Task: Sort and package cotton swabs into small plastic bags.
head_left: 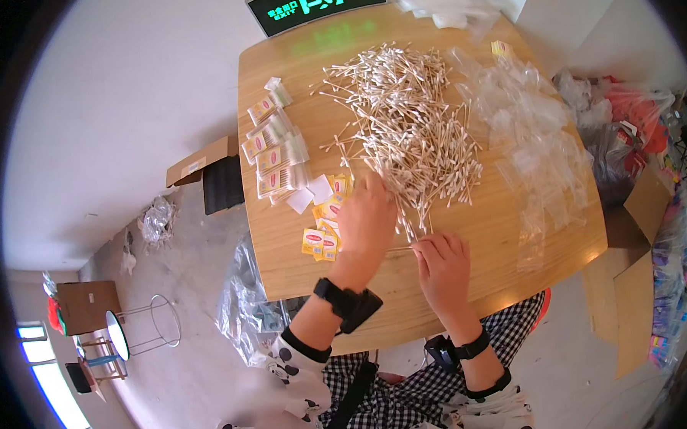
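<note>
A big loose heap of cotton swabs [409, 127] with wooden sticks and white tips covers the middle of the table. At its lower left edge, my left hand [370, 217] reaches in with fingers bent together; what they hold is hidden. It partly covers some small yellow printed cards [312, 240]. My right hand [443, 264] rests just below the heap's near tip, fingers bent and close together. A single thin swab stick [399, 248] lies at its fingertips, seemingly pinched there. To the left, filled clear packets of swabs [281, 156] with yellow cards sit in a row.
Clear plastic bags [536, 145] are spread along the wooden table's [308, 281] right side, with a small yellow box [502, 49] behind them. A lit exit sign [319, 2] stands at the far edge. Cardboard boxes [630, 279] and bagged goods [679, 269] crowd the floor at right.
</note>
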`<state>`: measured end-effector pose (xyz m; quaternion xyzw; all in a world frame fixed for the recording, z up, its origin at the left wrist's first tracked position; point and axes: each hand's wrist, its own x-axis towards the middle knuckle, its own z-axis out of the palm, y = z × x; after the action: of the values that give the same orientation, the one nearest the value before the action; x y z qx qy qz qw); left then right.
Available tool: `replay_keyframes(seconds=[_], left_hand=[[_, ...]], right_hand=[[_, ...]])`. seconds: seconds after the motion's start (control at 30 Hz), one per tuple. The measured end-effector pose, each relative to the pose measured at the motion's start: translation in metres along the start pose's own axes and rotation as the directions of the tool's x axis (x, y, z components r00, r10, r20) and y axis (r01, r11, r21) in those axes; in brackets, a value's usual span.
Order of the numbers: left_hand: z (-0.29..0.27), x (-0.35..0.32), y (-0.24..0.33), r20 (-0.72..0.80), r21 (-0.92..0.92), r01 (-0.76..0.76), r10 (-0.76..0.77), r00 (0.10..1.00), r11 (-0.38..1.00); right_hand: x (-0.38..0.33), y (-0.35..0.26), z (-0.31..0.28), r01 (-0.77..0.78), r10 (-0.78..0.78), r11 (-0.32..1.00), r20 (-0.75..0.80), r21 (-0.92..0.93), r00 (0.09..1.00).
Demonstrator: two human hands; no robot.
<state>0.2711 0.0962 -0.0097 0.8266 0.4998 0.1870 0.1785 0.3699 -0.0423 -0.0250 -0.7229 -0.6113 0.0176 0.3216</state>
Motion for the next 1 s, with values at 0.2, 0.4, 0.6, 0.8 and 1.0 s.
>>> replay_keyframes(seconds=[0.2,0.4,0.6,0.8,1.0], left_hand=[[0.000,-0.062,0.013,-0.052,-0.071,-0.097,0.093,0.994,0.993],[-0.013,-0.098,0.005,-0.072,-0.110,-0.192,0.185,0.980,0.975],[-0.014,-0.101,-0.008,-0.071,-0.161,-0.219,0.209,0.975,0.962],[-0.014,-0.096,-0.007,0.001,-0.230,-0.374,0.385,0.923,0.898],[-0.023,-0.108,0.002,0.000,-0.232,-0.314,0.322,0.947,0.921]], right_hand=[[-0.019,0.004,-0.013,0.056,-0.059,0.997,0.045,0.057,0.997],[-0.027,0.005,-0.017,0.118,-0.130,0.982,0.070,0.147,0.989],[-0.027,0.014,-0.018,0.190,-0.215,0.971,0.187,0.144,0.958],[0.009,0.010,-0.029,0.205,-0.229,0.972,0.268,0.116,0.936],[0.012,0.019,-0.029,0.234,-0.281,0.959,0.396,0.162,0.874]])
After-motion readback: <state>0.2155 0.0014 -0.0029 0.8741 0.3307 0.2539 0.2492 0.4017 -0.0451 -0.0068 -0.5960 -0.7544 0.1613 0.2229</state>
